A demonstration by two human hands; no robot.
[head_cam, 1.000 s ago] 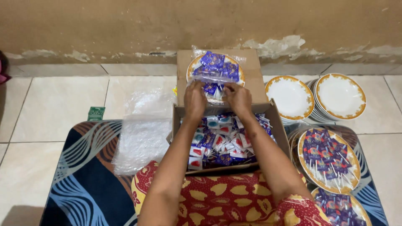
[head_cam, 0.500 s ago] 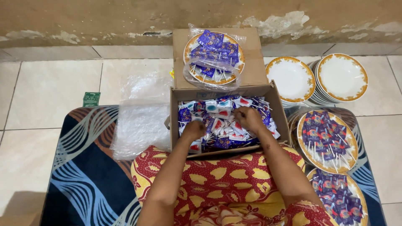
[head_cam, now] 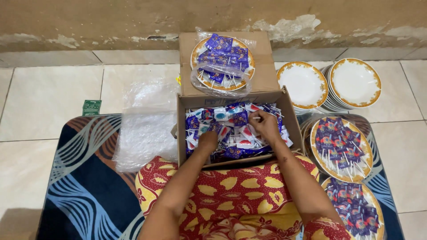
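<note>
Lollipops (head_cam: 235,131) in purple, white and red wrappers fill an open cardboard box (head_cam: 184,129) at the centre of the frame, resting against the person's lap, which is covered in red cloth with yellow leaf shapes. Both forearms reach up from the bottom edge into the box. Left hand (head_cam: 207,142) is curled loosely among the sweets near the box's lower left; whether it grips any cannot be told. Right hand (head_cam: 267,126) sits higher and to the right, fingers pinched on a lollipop whose white stick (head_cam: 255,118) pokes out to the left. At lower right, two gold-rimmed plates (head_cam: 340,149) heaped with lollipops lie on a blue patterned mat (head_cam: 84,191). Left of the box, crumpled clear plastic bags (head_cam: 147,129) spread across mat and tile. Beyond the box, on its folded-back flap (head_cam: 264,75), a plate of lollipops wrapped in clear plastic (head_cam: 222,60) rests. At upper right, stacks of white plates (head_cam: 329,84) with gold rims stand on the tiled floor, near a worn wall
</note>
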